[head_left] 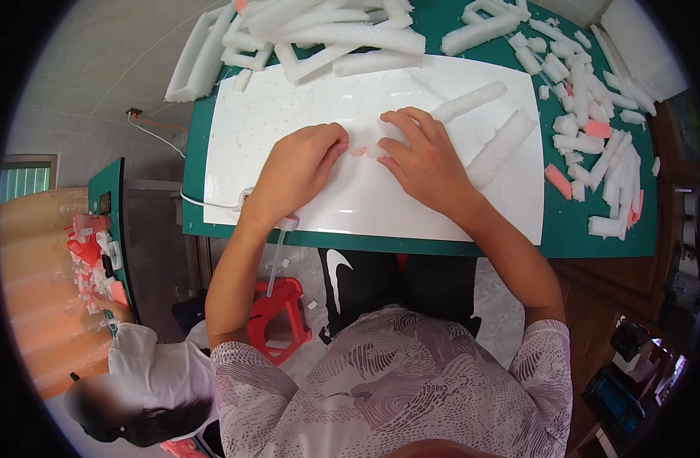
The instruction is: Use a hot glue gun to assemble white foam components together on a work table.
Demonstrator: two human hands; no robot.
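Over the white board (289,107), my left hand (308,164) has its fingertips pinched together; what they hold, if anything, is hidden. My right hand (430,156) bends its fingers and thumb around a small white foam piece (371,148), partly covered by the fingers. A small pink bit (358,152) sits between the two hands, at the foam piece's left end. Beside my left wrist a pale device (288,223) with a translucent stick out of its back, seemingly a glue gun, shows past the board's near edge. Its front is hidden by my arm.
Two long foam strips (503,149) lie right of my right hand. Foam frames (350,34) pile up at the back; foam offcuts and pink pieces (597,128) cover the green table's (594,243) right side. A red stool (277,320) stands below; a person (163,362) works at left.
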